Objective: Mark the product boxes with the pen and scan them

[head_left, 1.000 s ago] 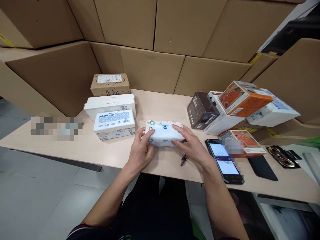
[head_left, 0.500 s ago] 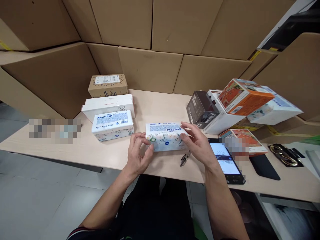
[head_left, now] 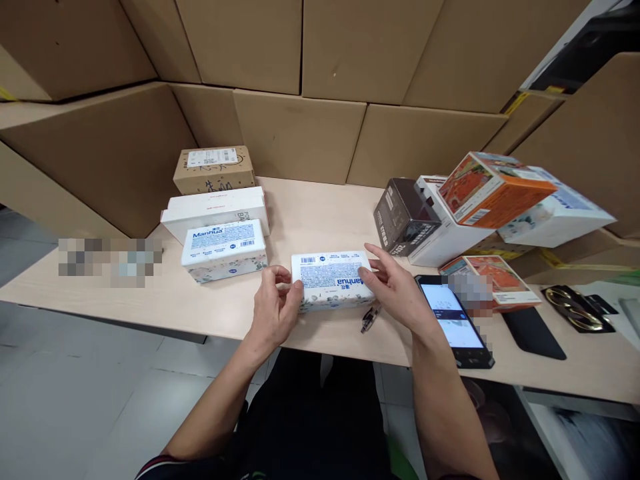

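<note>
A white, flower-printed tissue pack with blue "Manhua" lettering is between my hands, near the desk's front edge. Its lettered face is turned up and tilted toward me, and the print reads upside down. My left hand grips the left end, thumb on the near side and fingers curled behind. At the right end, my right hand holds it with the thumb on the lettered face and the fingers behind. A dark pen lies just below the pack's right end. Another tissue pack sits to the left.
Behind the left pack stand a white box and a brown carton. To the right are a dark box, stacked orange boxes, a phone, a black flat item and gold scissors. Cardboard walls enclose the desk.
The tissue pack between my hands has tipped toward me, so more of its lettered face shows and less of its flowered side. Both hands remain at its ends.
</note>
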Available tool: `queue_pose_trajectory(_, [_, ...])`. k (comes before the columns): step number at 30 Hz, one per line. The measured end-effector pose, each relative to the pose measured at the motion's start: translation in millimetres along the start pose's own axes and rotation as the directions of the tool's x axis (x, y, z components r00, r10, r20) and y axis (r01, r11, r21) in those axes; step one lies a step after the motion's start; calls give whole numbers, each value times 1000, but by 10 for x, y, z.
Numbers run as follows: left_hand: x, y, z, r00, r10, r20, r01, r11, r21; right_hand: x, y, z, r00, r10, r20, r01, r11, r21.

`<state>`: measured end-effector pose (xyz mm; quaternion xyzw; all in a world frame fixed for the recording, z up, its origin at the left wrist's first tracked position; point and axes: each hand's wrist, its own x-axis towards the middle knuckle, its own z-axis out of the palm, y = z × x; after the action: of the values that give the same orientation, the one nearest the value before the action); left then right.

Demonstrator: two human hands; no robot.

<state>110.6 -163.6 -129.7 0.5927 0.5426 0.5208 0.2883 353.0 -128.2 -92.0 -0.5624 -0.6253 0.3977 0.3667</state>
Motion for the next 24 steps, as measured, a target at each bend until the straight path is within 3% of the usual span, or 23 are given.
queue_pose_trajectory(4, [-8,-100,44,988,155,-22,-156,980,-125,-4,39,5,994,-92,-53,99,986,131])
queue_pose_trajectory(7, [-7,-175,73,950,299,-86,-310,931,-190,1,63,11,982,-152,-111,173,962,210])
queue_pose_trajectory(11, [0,-206,73,915,391,-101,-403,893,-199,12,92,15,969,-186,-164,222,946,236])
queue_pose_trajectory(16, [13,-169,29,898,435,-67,-436,900,5,11,103,33,976,-180,-125,204,955,215])
queue_pose_trajectory(20, [33,-100,4,862,502,-73,-479,852,211,5,72,28,975,-199,-97,215,956,199])
queue_pose_trajectory(24, [45,-53,12,831,548,-89,-495,804,330,-27,45,-36,970,-222,-104,224,975,8])
